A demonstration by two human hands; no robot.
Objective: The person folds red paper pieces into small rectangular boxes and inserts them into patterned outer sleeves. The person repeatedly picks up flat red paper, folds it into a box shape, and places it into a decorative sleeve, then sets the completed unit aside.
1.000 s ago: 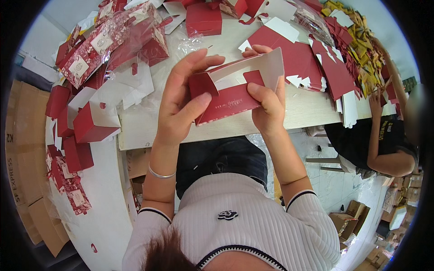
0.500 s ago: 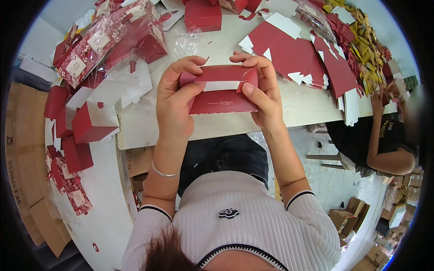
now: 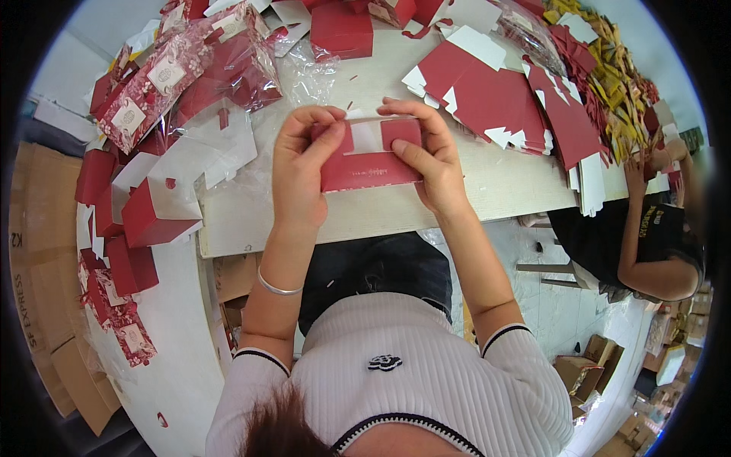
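I hold a small red cardboard box (image 3: 365, 169) with a white inside over the near part of the pale table (image 3: 365, 217). My left hand (image 3: 301, 171) grips its left end, thumb pressing on the top flap. My right hand (image 3: 426, 156) grips its right end, fingers curled over the top edge and thumb on the front face. The box's flaps are folded down nearly flat.
Flat red box blanks (image 3: 502, 95) lie stacked at the back right. Folded red boxes (image 3: 145, 217) and plastic-wrapped patterned packs (image 3: 164, 80) crowd the left. A clear plastic bag (image 3: 304, 72) lies behind my hands. Another person's arm (image 3: 647, 251) works at the right, by yellow-red pieces (image 3: 609, 68).
The open white flap that stood up a second ago has been folded down into the box. Both hands have drawn closer together around it.
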